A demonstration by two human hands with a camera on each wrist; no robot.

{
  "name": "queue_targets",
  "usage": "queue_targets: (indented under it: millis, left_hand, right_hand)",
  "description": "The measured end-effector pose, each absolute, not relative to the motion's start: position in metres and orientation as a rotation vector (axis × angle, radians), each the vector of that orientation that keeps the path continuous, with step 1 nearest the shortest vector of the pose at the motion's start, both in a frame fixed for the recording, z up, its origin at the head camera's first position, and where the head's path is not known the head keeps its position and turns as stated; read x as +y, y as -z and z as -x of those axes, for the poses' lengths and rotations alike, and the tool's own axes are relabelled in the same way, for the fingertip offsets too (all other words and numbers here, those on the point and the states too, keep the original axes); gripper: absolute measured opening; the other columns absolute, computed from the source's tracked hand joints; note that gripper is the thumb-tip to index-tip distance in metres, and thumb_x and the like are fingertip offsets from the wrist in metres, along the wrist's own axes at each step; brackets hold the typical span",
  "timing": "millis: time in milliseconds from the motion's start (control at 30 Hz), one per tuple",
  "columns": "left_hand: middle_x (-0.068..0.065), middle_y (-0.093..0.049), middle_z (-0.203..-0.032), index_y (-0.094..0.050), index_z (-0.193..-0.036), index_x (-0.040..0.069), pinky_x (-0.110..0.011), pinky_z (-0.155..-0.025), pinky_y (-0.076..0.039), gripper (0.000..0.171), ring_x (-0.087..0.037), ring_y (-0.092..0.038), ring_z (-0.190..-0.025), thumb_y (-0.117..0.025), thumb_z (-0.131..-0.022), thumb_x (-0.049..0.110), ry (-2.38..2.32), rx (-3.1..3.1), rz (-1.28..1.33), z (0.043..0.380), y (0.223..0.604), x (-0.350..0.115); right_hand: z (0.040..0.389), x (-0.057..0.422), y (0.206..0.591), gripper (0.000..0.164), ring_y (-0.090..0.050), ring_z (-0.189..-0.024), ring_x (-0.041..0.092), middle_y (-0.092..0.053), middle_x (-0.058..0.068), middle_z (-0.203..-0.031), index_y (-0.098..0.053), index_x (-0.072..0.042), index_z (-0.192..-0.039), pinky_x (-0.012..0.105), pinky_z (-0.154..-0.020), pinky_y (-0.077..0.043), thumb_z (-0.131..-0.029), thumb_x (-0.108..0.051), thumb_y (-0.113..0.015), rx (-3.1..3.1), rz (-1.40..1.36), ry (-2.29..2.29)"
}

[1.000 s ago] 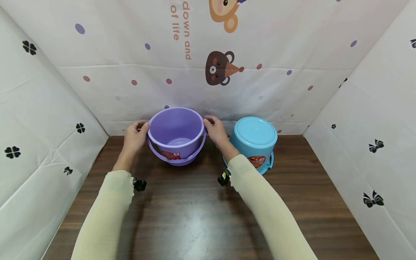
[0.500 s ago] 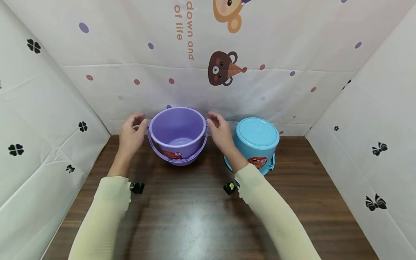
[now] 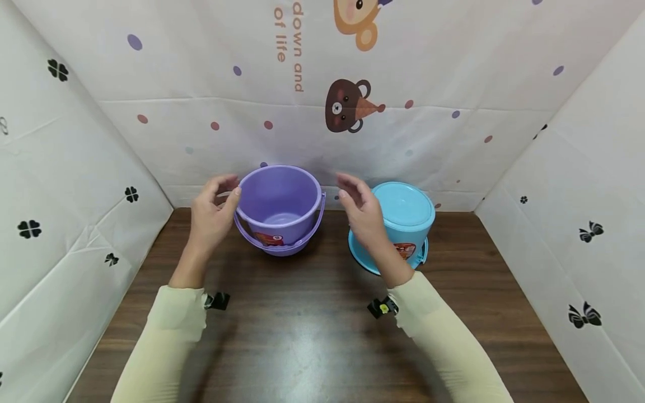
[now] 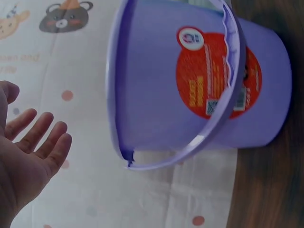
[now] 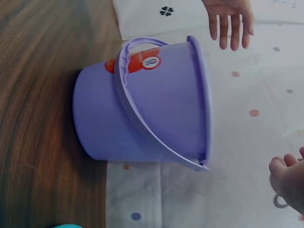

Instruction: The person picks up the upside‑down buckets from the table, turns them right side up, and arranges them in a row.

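Note:
An upright purple bucket (image 3: 280, 197) stands on the table near the back wall, its handle hanging down in front. The red label (image 4: 204, 76) on its side shows in the left wrist view. My left hand (image 3: 214, 210) hovers just left of the rim, holding nothing, its fingers loosely bent. On the other side, my right hand (image 3: 363, 212) is apart from the purple bucket, fingers relaxed. It hangs in front of the light-blue bucket (image 3: 405, 207), which stands upside down and is partly hidden by that hand and wrist. Both wrist views show a gap between the hands and the purple bucket.
The dark wooden table (image 3: 297, 336) extends toward me in front of the buckets. A white printed sheet (image 3: 221, 145) forms the back wall, and white sheets (image 3: 564, 235) close in both sides.
Both hands have let go of the purple bucket's rim. The right hand has moved right and toward me, to the light-blue bucket; the left hand stays near the rim. The purple bucket stands still.

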State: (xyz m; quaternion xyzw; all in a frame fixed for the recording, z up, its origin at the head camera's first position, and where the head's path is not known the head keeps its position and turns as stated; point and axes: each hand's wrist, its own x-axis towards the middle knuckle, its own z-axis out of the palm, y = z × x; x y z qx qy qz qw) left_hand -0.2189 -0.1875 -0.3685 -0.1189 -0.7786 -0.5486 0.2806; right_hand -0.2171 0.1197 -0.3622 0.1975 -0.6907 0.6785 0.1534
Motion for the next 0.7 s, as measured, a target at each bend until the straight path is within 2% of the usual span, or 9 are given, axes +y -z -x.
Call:
queue_targets:
  millis: [133,367,533,700]
  left_hand:
    - [-0.02,-0.069,-0.119,-0.066,-0.127,-0.005,-0.013,-0.087,-0.054,0.03,-0.005,-0.065,-0.103,-0.066,-0.099,0.007,1.471,-2.073,0.384,0.21,0.365,-0.18]
    - [-0.022,-0.069,-0.119,-0.068,-0.125,-0.004,-0.019,-0.092,-0.056,0.029,-0.028,-0.068,-0.107,-0.069,-0.096,0.002,1.431,-2.066,0.524,0.204,0.364,-0.164]
    - [-0.019,-0.07,-0.121,-0.069,-0.124,0.0,-0.021,-0.095,-0.054,0.029,-0.03,-0.068,-0.108,-0.071,-0.095,0.002,1.381,-2.108,0.591,0.201,0.365,-0.154]
    - [-0.014,-0.071,-0.122,-0.069,-0.124,0.001,-0.036,-0.095,-0.057,0.031,-0.029,-0.068,-0.109,-0.074,-0.093,0.004,1.316,-2.15,0.663,0.2,0.369,-0.143]
  right_hand:
    - [0.205,0.137,0.358,0.036,-0.057,-0.136,0.031,-0.058,0.02,-0.143,-0.052,0.007,-0.141,0.026,-0.109,-0.049,-0.106,-0.003,-0.051,-1.946,-0.603,-1.969]
    - [0.181,0.18,0.36,0.038,-0.06,-0.131,0.026,-0.055,0.023,-0.143,-0.05,0.005,-0.143,0.031,-0.107,-0.052,-0.108,-0.009,-0.05,-1.871,-0.635,-2.014]
    - [0.166,0.209,0.368,0.033,-0.066,-0.121,0.026,-0.062,0.018,-0.132,-0.051,0.014,-0.136,0.031,-0.101,-0.056,-0.107,-0.002,-0.048,-1.743,-0.607,-2.024]
    - [0.153,0.231,0.376,0.028,-0.069,-0.112,0.024,-0.066,0.015,-0.122,-0.052,0.018,-0.129,0.031,-0.094,-0.059,-0.105,0.003,-0.049,-1.657,-0.575,-2.009]
